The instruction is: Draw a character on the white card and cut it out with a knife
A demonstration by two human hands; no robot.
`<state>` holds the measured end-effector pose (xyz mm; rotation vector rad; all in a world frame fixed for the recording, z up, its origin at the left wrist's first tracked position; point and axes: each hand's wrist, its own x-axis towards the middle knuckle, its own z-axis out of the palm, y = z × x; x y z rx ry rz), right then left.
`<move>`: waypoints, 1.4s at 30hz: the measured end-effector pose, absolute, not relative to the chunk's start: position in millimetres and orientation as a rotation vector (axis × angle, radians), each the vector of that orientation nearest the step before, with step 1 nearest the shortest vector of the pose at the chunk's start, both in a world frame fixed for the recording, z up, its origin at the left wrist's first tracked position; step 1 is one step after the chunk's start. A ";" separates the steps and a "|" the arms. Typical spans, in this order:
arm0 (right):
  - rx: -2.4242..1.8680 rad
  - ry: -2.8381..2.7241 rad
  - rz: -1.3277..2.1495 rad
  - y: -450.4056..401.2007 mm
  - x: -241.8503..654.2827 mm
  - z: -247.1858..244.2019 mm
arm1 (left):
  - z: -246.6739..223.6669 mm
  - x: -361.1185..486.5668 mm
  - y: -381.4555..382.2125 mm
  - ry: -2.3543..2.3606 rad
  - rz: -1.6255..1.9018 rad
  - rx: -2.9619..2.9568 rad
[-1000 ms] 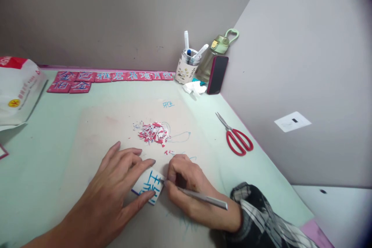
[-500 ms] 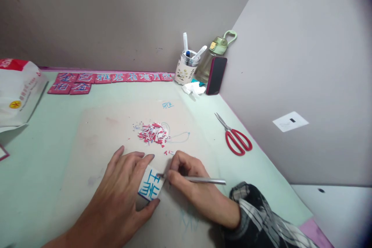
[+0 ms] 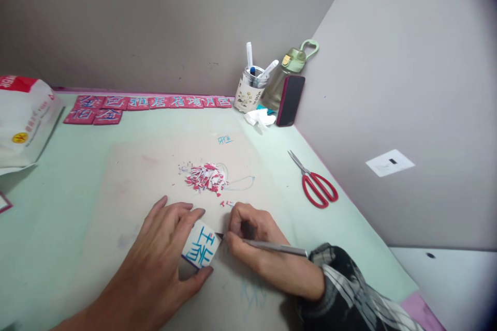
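Observation:
A small white tile (image 3: 201, 244) with blue characters lies at the lower middle, and a tiny red spot shows near its upper right. My left hand (image 3: 163, 253) holds it between thumb and fingers at its left side and lower corner. In my right hand (image 3: 256, 240) is a slim metal craft knife (image 3: 275, 247), gripped like a pen, its dark blade tip at the tile's right edge. Beyond the hands lies a pile of red and white shavings (image 3: 205, 178) on the beige board (image 3: 128, 176).
Red tiles (image 3: 137, 103) with characters line the wall. Behind stand a pen jar (image 3: 248, 94), a green bottle (image 3: 275, 85) and a phone (image 3: 291, 101), with crumpled tissue (image 3: 261, 118) before them. Red-handled scissors (image 3: 316, 183) lie right; a white bag (image 3: 27, 124) is left.
The knife tip has moved from the tile's face to its right edge, and the knife's rear end has dropped slightly. A small red spot on the tile is now uncovered.

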<state>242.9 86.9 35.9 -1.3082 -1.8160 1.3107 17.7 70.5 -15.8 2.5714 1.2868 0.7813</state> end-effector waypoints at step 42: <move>-1.399 -1.963 1.215 89.3 239.5 44.2 | -20.2 3.7 75.5 1.198 0.725 2.535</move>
